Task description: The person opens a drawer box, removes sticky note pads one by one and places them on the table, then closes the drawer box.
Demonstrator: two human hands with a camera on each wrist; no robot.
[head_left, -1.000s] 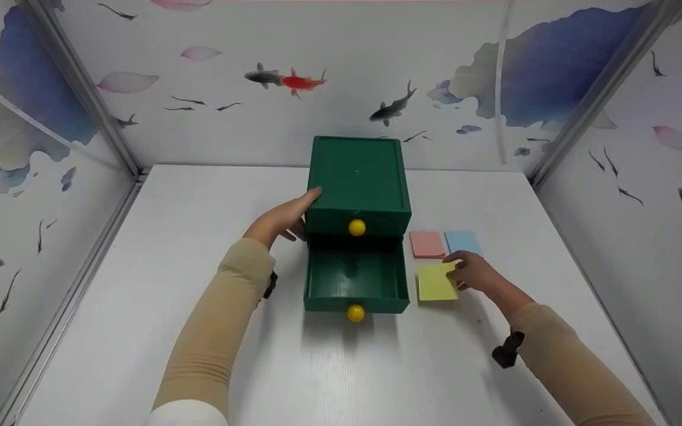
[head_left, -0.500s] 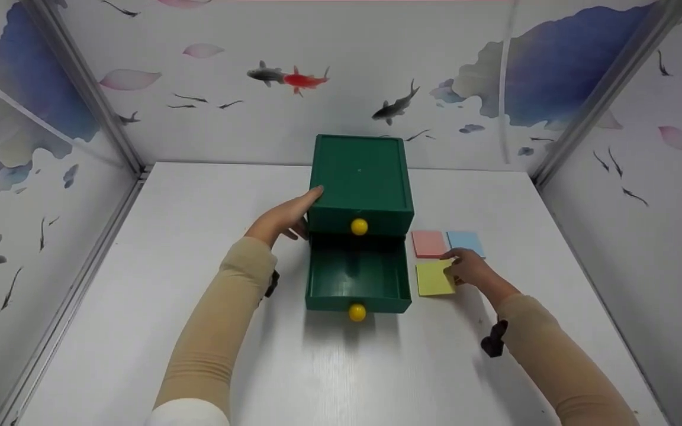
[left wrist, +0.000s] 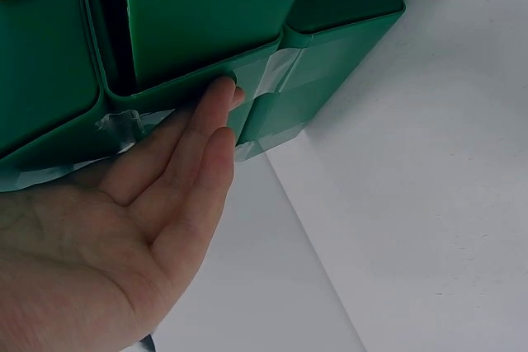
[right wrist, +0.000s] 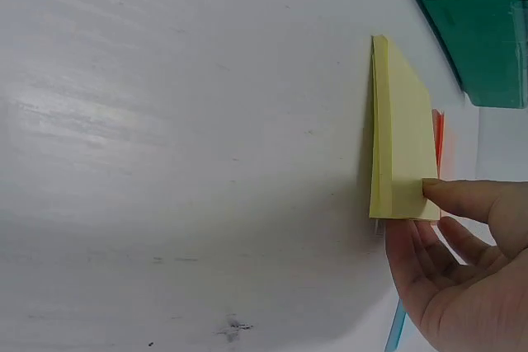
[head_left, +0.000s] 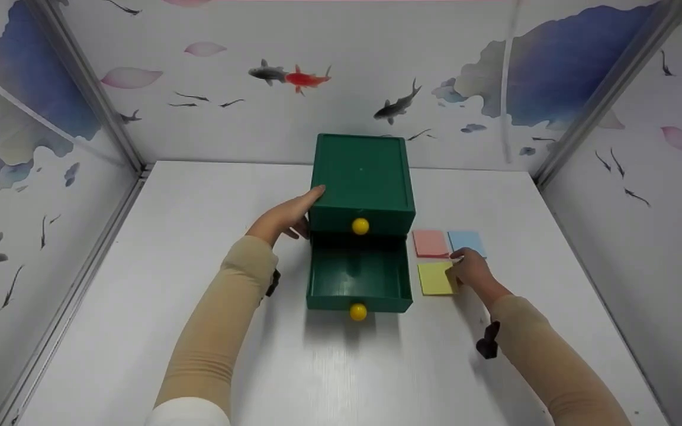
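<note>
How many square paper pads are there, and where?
3: the pink pad beside the drawer unit, the blue pad to its right, the yellow pad in front, pinched by the right hand.

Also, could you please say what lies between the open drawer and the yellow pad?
In the head view, only bare table shows between the drawer and the yellow pad.

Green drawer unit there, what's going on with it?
A person's left hand touches the side of the green drawer unit, whose lower drawer is pulled out. Their right hand pinches the yellow note pad by its right edge. The pink pad and blue pad lie side by side just beyond it.
</note>
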